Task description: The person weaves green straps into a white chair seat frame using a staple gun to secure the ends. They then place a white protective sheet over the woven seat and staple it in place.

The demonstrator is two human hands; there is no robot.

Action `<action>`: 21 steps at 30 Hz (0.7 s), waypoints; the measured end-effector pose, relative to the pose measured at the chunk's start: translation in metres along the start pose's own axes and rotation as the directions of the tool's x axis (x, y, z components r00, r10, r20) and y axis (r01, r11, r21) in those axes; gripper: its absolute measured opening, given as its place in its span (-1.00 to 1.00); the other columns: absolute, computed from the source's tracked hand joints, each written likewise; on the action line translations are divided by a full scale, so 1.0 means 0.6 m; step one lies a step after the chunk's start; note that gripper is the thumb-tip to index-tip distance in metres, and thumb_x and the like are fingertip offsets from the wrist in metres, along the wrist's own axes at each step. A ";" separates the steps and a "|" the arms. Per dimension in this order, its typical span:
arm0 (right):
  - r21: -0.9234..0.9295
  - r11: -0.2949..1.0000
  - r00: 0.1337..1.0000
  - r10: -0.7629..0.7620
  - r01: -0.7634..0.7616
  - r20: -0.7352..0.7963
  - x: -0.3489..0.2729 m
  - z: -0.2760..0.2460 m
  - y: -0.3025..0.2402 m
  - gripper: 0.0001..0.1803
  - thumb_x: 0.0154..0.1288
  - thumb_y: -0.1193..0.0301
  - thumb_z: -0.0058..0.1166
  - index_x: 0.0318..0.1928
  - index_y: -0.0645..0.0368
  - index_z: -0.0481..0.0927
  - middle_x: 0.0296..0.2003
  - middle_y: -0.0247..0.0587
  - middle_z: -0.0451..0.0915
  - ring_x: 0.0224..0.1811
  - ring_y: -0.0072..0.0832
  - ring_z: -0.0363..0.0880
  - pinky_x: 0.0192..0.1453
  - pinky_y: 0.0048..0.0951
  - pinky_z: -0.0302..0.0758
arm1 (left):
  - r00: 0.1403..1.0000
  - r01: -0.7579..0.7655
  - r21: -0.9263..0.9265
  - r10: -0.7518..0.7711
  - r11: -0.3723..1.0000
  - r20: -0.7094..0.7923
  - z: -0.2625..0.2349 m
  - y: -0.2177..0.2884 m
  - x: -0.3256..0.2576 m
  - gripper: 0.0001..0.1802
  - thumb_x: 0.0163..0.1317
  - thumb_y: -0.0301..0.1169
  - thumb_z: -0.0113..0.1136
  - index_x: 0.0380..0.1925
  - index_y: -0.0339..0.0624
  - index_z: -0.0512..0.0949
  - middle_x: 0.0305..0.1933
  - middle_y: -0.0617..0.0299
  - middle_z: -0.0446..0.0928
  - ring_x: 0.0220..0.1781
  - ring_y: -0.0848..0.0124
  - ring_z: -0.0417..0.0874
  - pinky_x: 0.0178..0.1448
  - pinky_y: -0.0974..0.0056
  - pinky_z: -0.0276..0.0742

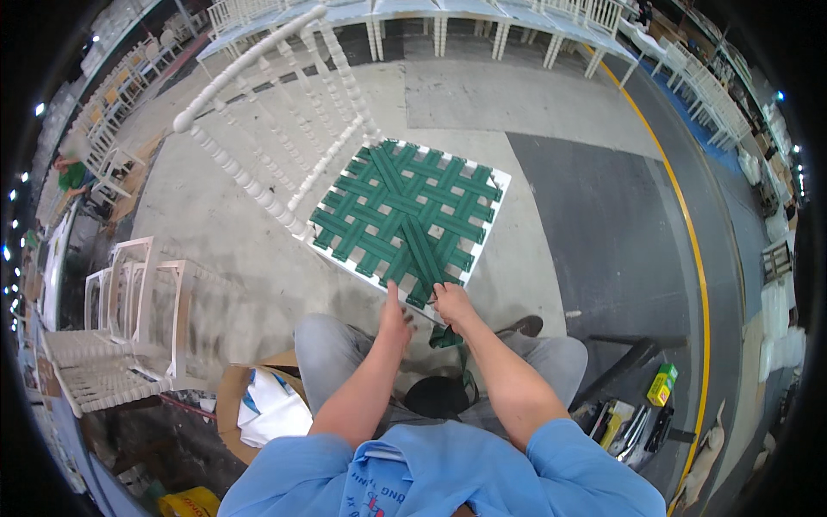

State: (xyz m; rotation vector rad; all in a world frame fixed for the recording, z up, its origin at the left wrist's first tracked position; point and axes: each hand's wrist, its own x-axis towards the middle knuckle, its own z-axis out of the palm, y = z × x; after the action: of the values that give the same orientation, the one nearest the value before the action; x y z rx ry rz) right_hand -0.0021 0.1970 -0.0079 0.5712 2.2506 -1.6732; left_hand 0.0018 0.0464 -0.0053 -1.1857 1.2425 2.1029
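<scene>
A white wooden chair (343,266) stands before me, its spindled backrest leaning away to the far left. Green webbing (412,207) is woven across its seat frame, with one doubled strap laid diagonally over the weave. At the near corner, my right hand (453,306) pinches the end of this diagonal strap (421,253). A loose tail of green webbing (445,337) hangs below that corner, between my knees. My left hand (395,319) is at the seat's front edge, thumb stretched up against it; the other fingers are partly hidden and apart from the strap.
A cardboard box (228,405) with white sheeting is by my left knee. Stacked chair frames (129,336) stand farther left. Hand tools (627,428) and a yellow-green box (662,384) lie at my right. Rows of white chairs (551,43) line the far side.
</scene>
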 end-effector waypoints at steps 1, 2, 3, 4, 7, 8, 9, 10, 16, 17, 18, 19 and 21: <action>-0.047 0.997 0.999 -0.055 0.055 0.002 -0.021 0.024 -0.003 -0.59 0.64 0.15 -0.09 -0.25 0.22 0.57 -0.60 -0.30 0.45 -0.67 -0.45 0.32 -0.58 -0.28 0.23 | 0.990 -0.136 -0.144 0.130 0.980 -0.047 0.004 0.021 0.016 -0.04 0.32 0.29 0.29 0.45 -0.18 0.29 0.22 0.04 0.51 0.06 0.17 0.61 0.01 -0.01 0.62; -0.095 0.990 0.994 -0.109 0.109 0.004 -0.046 0.047 -0.010 -0.57 0.65 0.15 -0.10 -0.24 0.25 0.59 -0.59 -0.28 0.47 -0.64 -0.45 0.36 -0.55 -0.27 0.26 | 0.960 -0.279 -0.281 0.258 0.918 -0.111 0.003 0.034 0.029 -0.06 0.32 0.27 0.31 0.42 -0.20 0.32 0.20 0.04 0.52 0.03 0.18 0.61 0.01 -0.03 0.62; -0.081 0.995 0.998 -0.056 0.059 0.035 -0.065 0.047 -0.003 -0.57 0.66 0.15 -0.10 -0.24 0.25 0.59 -0.59 -0.28 0.46 -0.63 -0.46 0.37 -0.54 -0.28 0.26 | 0.951 -0.286 -0.305 0.232 0.908 -0.202 0.004 0.032 0.047 -0.08 0.31 0.25 0.33 0.40 -0.21 0.35 0.19 0.05 0.53 0.02 0.19 0.61 0.01 -0.02 0.63; -0.049 0.999 0.998 -0.016 0.019 0.059 -0.081 0.044 0.001 -0.57 0.66 0.15 -0.10 -0.23 0.25 0.60 -0.59 -0.28 0.46 -0.61 -0.47 0.37 -0.53 -0.29 0.26 | 0.932 -0.310 -0.315 0.222 0.897 -0.285 0.009 0.040 0.056 -0.11 0.31 0.23 0.35 0.37 -0.23 0.38 0.17 0.05 0.53 0.00 0.20 0.60 0.01 -0.02 0.64; 0.093 0.983 0.986 0.154 -0.160 0.066 -0.119 0.015 0.019 -0.58 0.66 0.16 -0.09 -0.23 0.26 0.60 -0.56 -0.20 0.48 -0.51 -0.36 0.46 -0.41 -0.23 0.34 | 0.902 -0.297 -0.341 0.146 0.892 -0.406 0.050 0.028 0.064 -0.21 0.31 0.14 0.40 0.25 -0.29 0.49 0.04 0.08 0.58 -0.10 0.21 0.60 -0.04 0.01 0.64; 0.092 0.981 0.984 0.166 -0.172 0.067 -0.130 0.009 0.020 -0.58 0.65 0.18 -0.10 -0.23 0.26 0.60 -0.55 -0.11 0.53 -0.47 -0.22 0.53 -0.33 -0.15 0.41 | 0.901 -0.312 -0.341 0.162 0.887 -0.404 0.050 0.030 0.068 -0.22 0.31 0.13 0.40 0.24 -0.29 0.50 0.00 0.09 0.58 -0.12 0.22 0.59 -0.05 0.02 0.63; 0.090 0.979 0.981 0.178 -0.184 0.074 -0.140 0.006 0.020 -0.59 0.64 0.19 -0.10 -0.23 0.27 0.61 -0.53 -0.02 0.57 -0.43 -0.08 0.60 -0.25 -0.08 0.47 | 0.897 -0.329 -0.341 0.177 0.881 -0.406 0.046 0.032 0.072 -0.23 0.31 0.13 0.39 0.23 -0.30 0.50 -0.04 0.09 0.58 -0.15 0.23 0.59 -0.05 0.02 0.63; -0.004 0.994 0.993 0.111 -0.111 0.036 -0.156 0.003 0.026 -0.59 0.65 0.19 -0.11 -0.23 0.27 0.60 -0.49 0.01 0.60 -0.39 -0.02 0.62 -0.22 -0.03 0.48 | 0.897 -0.319 -0.344 0.164 0.883 -0.410 0.043 0.032 0.073 -0.24 0.31 0.13 0.39 0.21 -0.31 0.50 -0.07 0.11 0.57 -0.18 0.25 0.57 -0.06 0.03 0.62; -0.264 0.963 0.998 -0.058 0.049 -0.024 -0.214 -0.006 0.061 -0.59 0.67 0.19 -0.17 -0.23 0.26 0.54 -0.32 0.18 0.66 -0.18 0.23 0.64 -0.07 0.15 0.49 | 0.921 -0.278 -0.356 0.142 0.892 -0.364 0.049 0.036 0.058 -0.32 0.32 0.18 0.38 0.08 -0.19 0.53 -0.23 0.28 0.42 -0.30 0.40 0.38 -0.20 0.12 0.49; -0.277 0.960 0.998 -0.051 0.043 -0.024 -0.214 -0.007 0.066 -0.58 0.68 0.18 -0.17 -0.23 0.25 0.54 -0.32 0.19 0.66 -0.17 0.24 0.63 -0.07 0.17 0.48 | 0.918 -0.280 -0.356 0.139 0.891 -0.372 0.050 0.036 0.057 -0.32 0.32 0.19 0.38 0.08 -0.18 0.52 -0.24 0.29 0.40 -0.30 0.41 0.36 -0.21 0.13 0.48; -0.291 0.956 0.999 -0.044 0.035 -0.024 -0.213 -0.004 0.070 -0.58 0.68 0.18 -0.17 -0.22 0.25 0.54 -0.31 0.21 0.66 -0.16 0.26 0.63 -0.07 0.19 0.48 | 0.914 -0.281 -0.357 0.136 0.891 -0.381 0.049 0.035 0.056 -0.32 0.32 0.19 0.37 0.08 -0.17 0.52 -0.25 0.29 0.38 -0.30 0.41 0.34 -0.21 0.14 0.46; -0.301 0.953 0.999 -0.035 0.027 -0.019 -0.217 -0.001 0.076 -0.58 0.68 0.17 -0.18 -0.22 0.25 0.53 -0.30 0.23 0.66 -0.15 0.28 0.63 -0.07 0.20 0.47 | 0.909 -0.285 -0.355 0.133 0.890 -0.395 0.043 0.031 0.056 -0.32 0.32 0.20 0.37 0.08 -0.16 0.51 -0.26 0.30 0.36 -0.30 0.42 0.32 -0.21 0.14 0.45; -0.359 0.933 1.000 -0.012 0.005 -0.016 -0.215 -0.003 0.089 -0.59 0.68 0.16 -0.18 -0.20 0.25 0.52 -0.28 0.26 0.66 -0.14 0.31 0.62 -0.06 0.24 0.46 | 0.908 -0.258 -0.340 0.106 0.905 -0.405 0.036 0.023 0.058 -0.29 0.33 0.22 0.35 0.11 -0.18 0.48 -0.26 0.30 0.36 -0.30 0.41 0.32 -0.19 0.14 0.45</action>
State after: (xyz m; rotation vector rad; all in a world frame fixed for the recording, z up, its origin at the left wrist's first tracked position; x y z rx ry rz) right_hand 0.1372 0.1934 0.0048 0.4864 2.4898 -1.2148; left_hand -0.0367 0.0555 -0.0225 -1.7819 1.1611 2.4182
